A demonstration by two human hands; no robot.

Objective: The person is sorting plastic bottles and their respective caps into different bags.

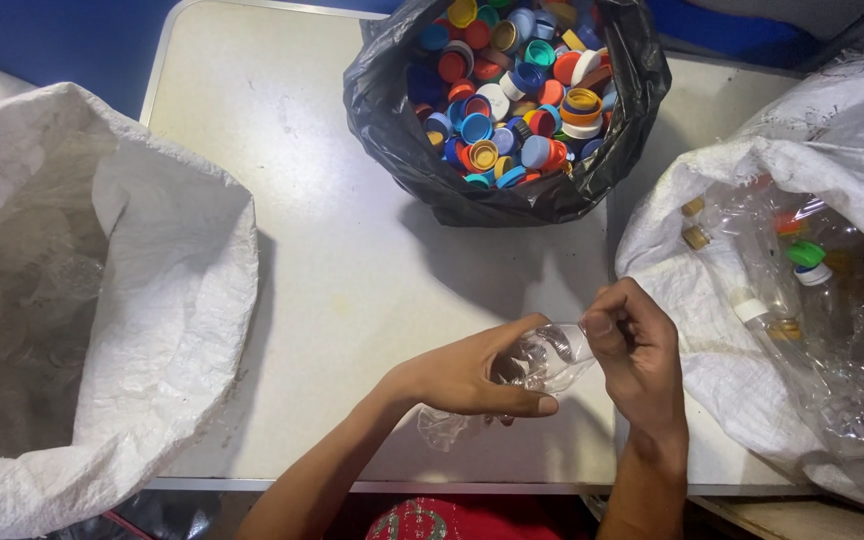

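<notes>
Here the left hand [472, 378] is wrapped around the body of a crushed clear bottle [537, 365] lying low over the table [332, 260], its neck pointing right-upward into the right hand [637, 345], whose fingers are pinched on the cap end.

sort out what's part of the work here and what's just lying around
In use: clear plastic bottle, held by left hand; right hand at its neck; black bag of caps; right sack of capped bottles; left white sack.
Lying about: only the table underneath.
</notes>
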